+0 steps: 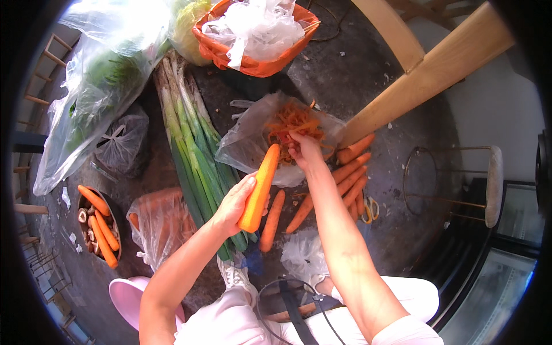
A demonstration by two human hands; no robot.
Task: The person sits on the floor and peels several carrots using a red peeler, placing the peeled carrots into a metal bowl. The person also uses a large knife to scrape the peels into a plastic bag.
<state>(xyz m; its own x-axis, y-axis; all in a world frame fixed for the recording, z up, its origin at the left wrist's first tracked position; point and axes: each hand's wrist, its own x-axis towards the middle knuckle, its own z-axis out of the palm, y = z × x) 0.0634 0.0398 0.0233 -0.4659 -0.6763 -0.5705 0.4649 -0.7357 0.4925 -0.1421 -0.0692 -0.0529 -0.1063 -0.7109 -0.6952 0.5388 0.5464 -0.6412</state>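
Note:
My left hand (235,202) grips a smooth peeled carrot (261,189), its narrow end pointing up and away from me. Beyond the tip, my right hand (305,148) is closed around a small red tool (284,137), mostly hidden by the fingers and peelings. Both hands are near a clear plastic bag (246,133) spread on the floor, with a heap of carrot peelings (293,118) in it. Rough unpeeled carrots (347,172) lie in a row under and beside my right forearm. Another unpeeled carrot (272,222) rests by itself just right of my left hand.
Long leeks (185,129) stretch across the floor at left. A bowl (120,224) holds peeled carrots and mushrooms. Nearby are bagged carrots (161,215), a pink basin (127,297), yellow-handled scissors (369,210) and an orange-lined bin (258,69). A wooden leg (414,86) stands right of the peelings.

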